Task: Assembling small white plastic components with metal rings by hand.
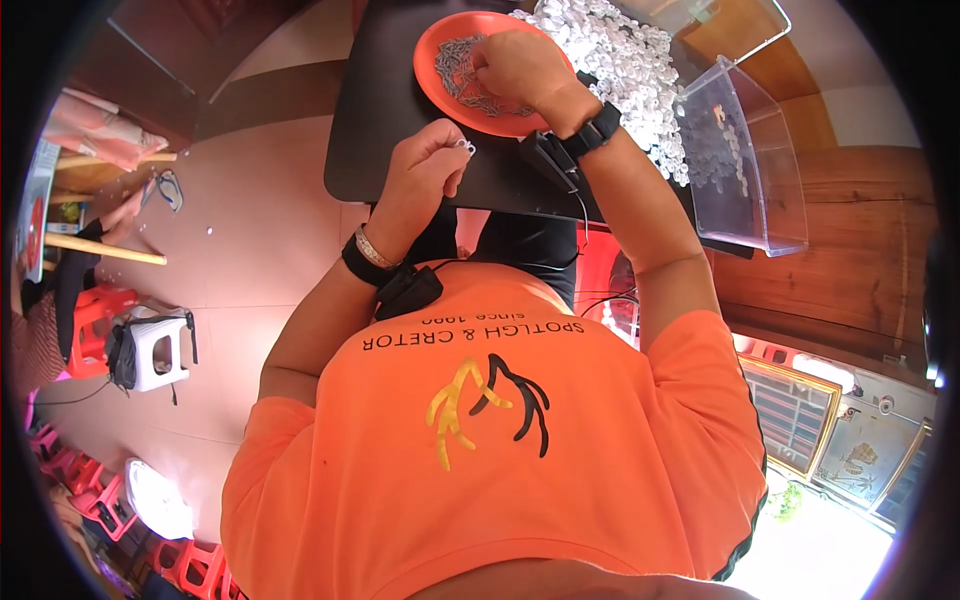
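Note:
My left hand is closed just off the near rim of the plate, thumb against fingers. Pinched at its fingertips is a small white plastic clip. My right hand reaches over the orange plate, fingers bent down into the grey nails lying there. Its fingertips are closed among them, and what they grip is hidden. To the right of the plate spreads a large heap of small white plastic clips, like those used for cables.
The dark table carries plate and heap. A clear plastic bin with some white pieces stands at its right edge. Stools, including a white one, and another person's leg are at the left. Black boxes with cables hang at both wrists.

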`<move>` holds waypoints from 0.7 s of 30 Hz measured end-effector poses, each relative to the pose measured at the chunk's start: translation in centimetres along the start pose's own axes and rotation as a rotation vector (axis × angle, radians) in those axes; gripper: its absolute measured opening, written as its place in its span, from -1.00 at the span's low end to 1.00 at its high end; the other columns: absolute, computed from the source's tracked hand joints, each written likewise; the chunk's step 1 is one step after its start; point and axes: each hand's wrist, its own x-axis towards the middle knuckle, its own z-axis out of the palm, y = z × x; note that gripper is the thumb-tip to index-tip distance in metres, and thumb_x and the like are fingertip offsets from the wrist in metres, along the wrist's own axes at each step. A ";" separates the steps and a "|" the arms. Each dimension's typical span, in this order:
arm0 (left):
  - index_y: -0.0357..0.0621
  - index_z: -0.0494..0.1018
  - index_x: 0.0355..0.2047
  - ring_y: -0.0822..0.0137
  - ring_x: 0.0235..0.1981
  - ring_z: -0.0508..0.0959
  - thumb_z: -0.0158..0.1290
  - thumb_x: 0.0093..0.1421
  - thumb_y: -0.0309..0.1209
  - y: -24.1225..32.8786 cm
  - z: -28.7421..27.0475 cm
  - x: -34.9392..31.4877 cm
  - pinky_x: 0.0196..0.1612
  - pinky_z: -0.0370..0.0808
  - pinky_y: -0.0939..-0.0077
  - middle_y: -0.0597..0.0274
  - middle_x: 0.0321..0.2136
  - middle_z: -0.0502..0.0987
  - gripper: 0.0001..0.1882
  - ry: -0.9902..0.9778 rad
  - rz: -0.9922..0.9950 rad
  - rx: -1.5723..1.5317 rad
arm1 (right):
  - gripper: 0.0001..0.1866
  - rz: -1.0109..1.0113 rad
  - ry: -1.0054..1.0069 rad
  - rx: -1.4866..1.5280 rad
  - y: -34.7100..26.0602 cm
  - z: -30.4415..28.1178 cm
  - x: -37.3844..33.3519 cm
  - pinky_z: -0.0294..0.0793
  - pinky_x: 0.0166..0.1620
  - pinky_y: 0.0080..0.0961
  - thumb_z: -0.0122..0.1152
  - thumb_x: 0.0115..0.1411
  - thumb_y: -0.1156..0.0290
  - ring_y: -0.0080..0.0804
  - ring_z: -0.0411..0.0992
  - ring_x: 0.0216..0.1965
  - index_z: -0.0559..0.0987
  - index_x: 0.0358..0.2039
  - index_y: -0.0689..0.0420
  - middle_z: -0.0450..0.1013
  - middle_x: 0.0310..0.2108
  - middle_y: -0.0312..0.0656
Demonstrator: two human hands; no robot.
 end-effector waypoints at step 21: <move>-0.16 0.34 -0.51 0.59 -0.69 0.28 -0.11 0.17 -0.42 -0.1 -0.1 0.0 -0.60 0.16 0.71 0.39 -0.70 0.33 -0.86 0.017 -0.003 0.034 | -0.78 -0.121 0.112 0.094 0.4 0.5 -1.6 0.49 -0.21 -0.24 0.11 0.08 0.35 -0.07 0.51 -0.29 0.56 -0.32 0.19 0.53 -0.35 0.03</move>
